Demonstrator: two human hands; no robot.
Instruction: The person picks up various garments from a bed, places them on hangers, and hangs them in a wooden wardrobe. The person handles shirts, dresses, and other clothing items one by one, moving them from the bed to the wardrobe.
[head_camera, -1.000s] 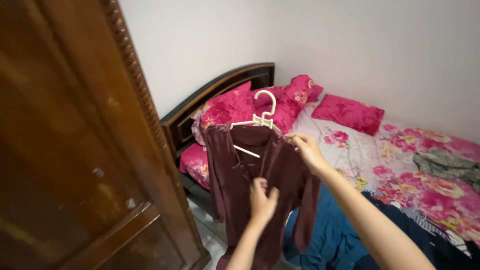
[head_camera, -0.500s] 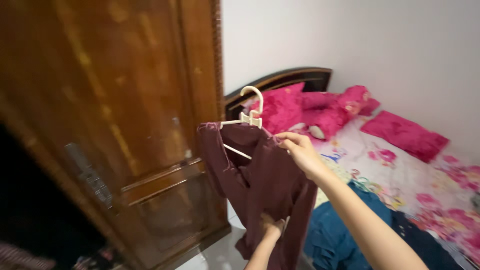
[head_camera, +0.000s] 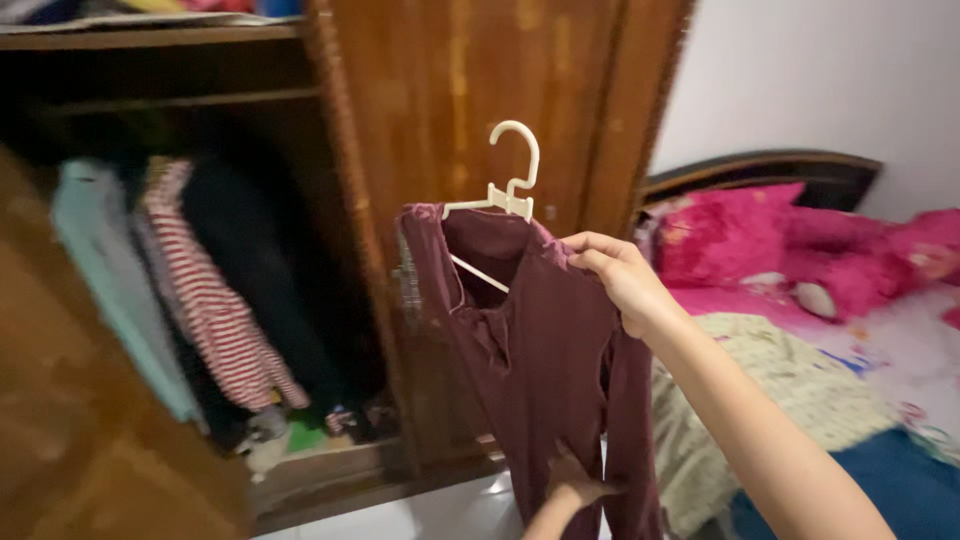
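A maroon long-sleeved shirt (head_camera: 545, 370) hangs on a white plastic hanger (head_camera: 508, 190) in front of me. My right hand (head_camera: 617, 275) grips the shirt's shoulder at the hanger's right arm and holds it up. My left hand (head_camera: 572, 482) pinches the shirt's lower part near the bottom edge of the view. The hanger's hook points up, free of any rail. Behind the shirt stands a brown wooden wardrobe (head_camera: 480, 90).
The wardrobe's left side is open, with hung clothes inside: a pale green garment (head_camera: 110, 280), a red-and-white striped top (head_camera: 215, 300) and dark clothes. To the right is a bed with pink pillows (head_camera: 740, 235), a floral sheet and a blue cloth (head_camera: 880, 490). White floor tiles (head_camera: 430, 515) lie below.
My view has swung left from the bed to the wardrobe, and its open inside with hung clothes now shows. Both hands still hold the shirt on its hanger.
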